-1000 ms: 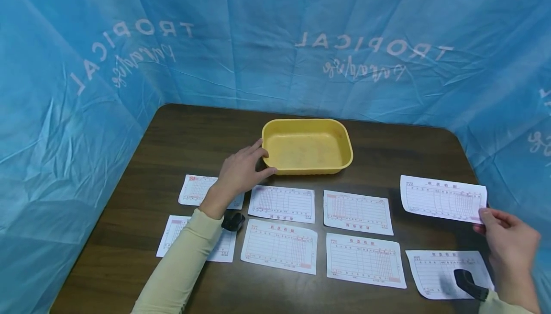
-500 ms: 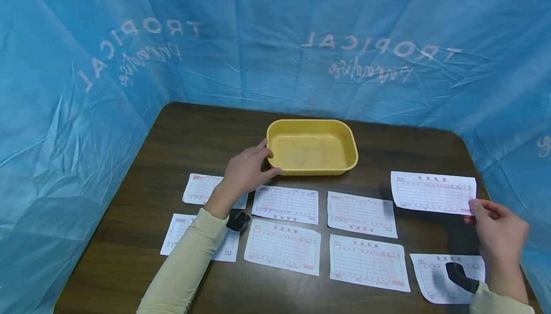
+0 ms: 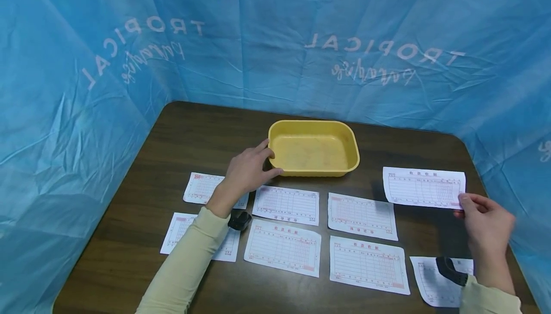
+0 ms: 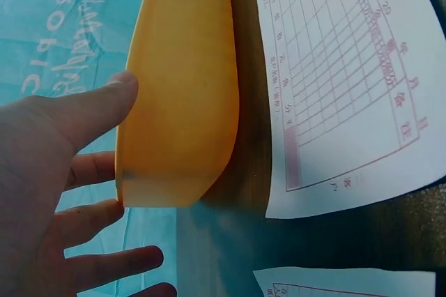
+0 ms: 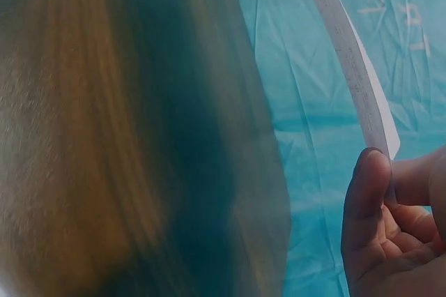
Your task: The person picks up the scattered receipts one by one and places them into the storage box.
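At the left end of the yellow tray (image 3: 314, 172), the left hand (image 3: 247, 170) holds the rim between thumb and fingers. In the left wrist view the thumb of the left hand (image 4: 63, 164) lies on the edge of the tray (image 4: 181, 88), with other fingers spread below. Thumb and fingertips of the right hand (image 3: 490, 228) pinch the lower right corner of a printed slip (image 3: 424, 187), raised above the table. The right wrist view shows that slip (image 5: 355, 74) nearly edge-on in the right hand (image 5: 397, 234).
Printed slips lie in two rows on the dark table (image 3: 129, 218), among them one (image 3: 286, 205) below the tray and one (image 3: 363, 216) to its right. The left forearm covers parts of two slips; the right wrist partly hides another (image 3: 435, 280). A blue curtain (image 3: 275, 41) hangs behind.
The right hand has moved left with its slip, closer to the tray. The left hand keeps its hold on the tray. The head view has shifted slightly.
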Tool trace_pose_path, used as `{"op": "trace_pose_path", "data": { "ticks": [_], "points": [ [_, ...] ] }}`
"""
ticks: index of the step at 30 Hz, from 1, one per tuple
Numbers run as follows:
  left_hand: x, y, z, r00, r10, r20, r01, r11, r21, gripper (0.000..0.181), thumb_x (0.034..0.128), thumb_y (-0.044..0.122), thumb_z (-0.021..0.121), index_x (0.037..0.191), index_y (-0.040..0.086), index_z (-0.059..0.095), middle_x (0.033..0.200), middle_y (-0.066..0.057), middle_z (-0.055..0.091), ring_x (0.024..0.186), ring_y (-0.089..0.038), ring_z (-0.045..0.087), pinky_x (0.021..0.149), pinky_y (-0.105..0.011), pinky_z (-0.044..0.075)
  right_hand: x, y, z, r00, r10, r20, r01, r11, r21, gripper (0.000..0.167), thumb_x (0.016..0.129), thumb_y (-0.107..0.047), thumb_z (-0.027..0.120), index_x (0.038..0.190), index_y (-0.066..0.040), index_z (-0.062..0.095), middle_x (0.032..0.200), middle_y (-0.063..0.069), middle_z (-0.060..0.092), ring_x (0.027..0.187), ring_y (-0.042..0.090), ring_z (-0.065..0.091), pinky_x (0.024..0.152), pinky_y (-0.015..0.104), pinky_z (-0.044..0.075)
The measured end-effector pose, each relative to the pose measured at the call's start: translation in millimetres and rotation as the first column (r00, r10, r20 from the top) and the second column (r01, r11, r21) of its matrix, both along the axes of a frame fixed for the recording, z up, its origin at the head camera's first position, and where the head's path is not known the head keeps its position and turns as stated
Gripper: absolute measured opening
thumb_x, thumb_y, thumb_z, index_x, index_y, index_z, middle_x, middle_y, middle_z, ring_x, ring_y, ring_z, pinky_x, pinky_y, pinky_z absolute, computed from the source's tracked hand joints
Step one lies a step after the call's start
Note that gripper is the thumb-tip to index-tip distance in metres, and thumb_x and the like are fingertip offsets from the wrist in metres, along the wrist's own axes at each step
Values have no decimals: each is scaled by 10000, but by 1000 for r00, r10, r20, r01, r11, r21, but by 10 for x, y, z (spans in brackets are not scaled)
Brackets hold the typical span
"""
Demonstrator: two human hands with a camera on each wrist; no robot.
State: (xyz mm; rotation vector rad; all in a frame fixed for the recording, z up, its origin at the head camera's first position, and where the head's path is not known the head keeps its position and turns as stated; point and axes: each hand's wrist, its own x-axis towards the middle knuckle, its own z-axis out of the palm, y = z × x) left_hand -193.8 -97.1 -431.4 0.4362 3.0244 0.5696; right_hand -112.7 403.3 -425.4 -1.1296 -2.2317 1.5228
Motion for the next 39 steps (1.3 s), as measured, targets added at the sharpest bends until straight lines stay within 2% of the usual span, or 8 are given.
{"op": "trace_pose_path", "data": {
  "ticks": [3, 9, 13, 20, 32, 39],
  "points": [
    [-5, 14, 6, 1000, -10, 8, 10, 1000, 2, 544, 829, 594, 649, 1218, 216, 605, 1541, -5, 313, 1041, -251, 560, 764, -427, 490, -1, -19, 19, 1000, 8, -3, -8, 1000, -4, 500, 843, -366, 705, 1245, -86, 603, 869, -80, 575, 580, 67, 604, 547, 159, 483],
    [-5, 22, 13, 1000, 7, 25, -7, 1000, -4, 536, 827, 591, 654, 1217, 227, 606, 1542, 6, 311, 964, -242, 571, 728, -417, 489, -34, -67, 59, 999, 54, -7, -54, 998, 38, 503, 838, -391, 703, 1221, -77, 611, 902, -63, 583, 622, 104, 618, 562, 158, 485],
    [-1, 3, 20, 999, 3, 36, -3, 1000, -2, 537, 832, 591, 647, 1226, 229, 598, 1548, 4, 296, 882, -227, 560, 702, -395, 479, -84, -106, 77, 999, 43, -19, -43, 999, 8, 480, 831, -386, 711, 1196, -89, 615, 901, -62, 579, 609, 90, 608, 549, 151, 478],
    [1, -3, 35, 998, 17, 54, -18, 1000, 15, 522, 833, 596, 641, 1213, 242, 591, 1551, 18, 285, 712, -196, 507, 608, -336, 430, -128, -173, 81, 995, 65, -72, -68, 997, -39, 505, 807, -394, 724, 1190, -84, 614, 903, -54, 581, 591, 86, 605, 558, 166, 490],
    [11, 31, 40, 998, 18, 60, -20, 1000, 25, 492, 837, 577, 651, 1196, 247, 587, 1552, 24, 287, 649, -198, 492, 606, -330, 406, -191, -292, 76, 991, 61, -121, -73, 993, -95, 570, 804, -364, 731, 1263, -54, 598, 942, -36, 585, 625, 84, 607, 579, 168, 495],
    [28, 24, 24, 999, 14, 38, -14, 1000, 5, 508, 842, 595, 631, 1206, 243, 585, 1549, 3, 295, 615, -199, 485, 579, -328, 403, -241, -369, 58, 986, 98, -132, -108, 992, -73, 587, 808, -386, 724, 1274, -53, 597, 966, -31, 584, 653, 95, 609, 597, 168, 497]
  ]
}}
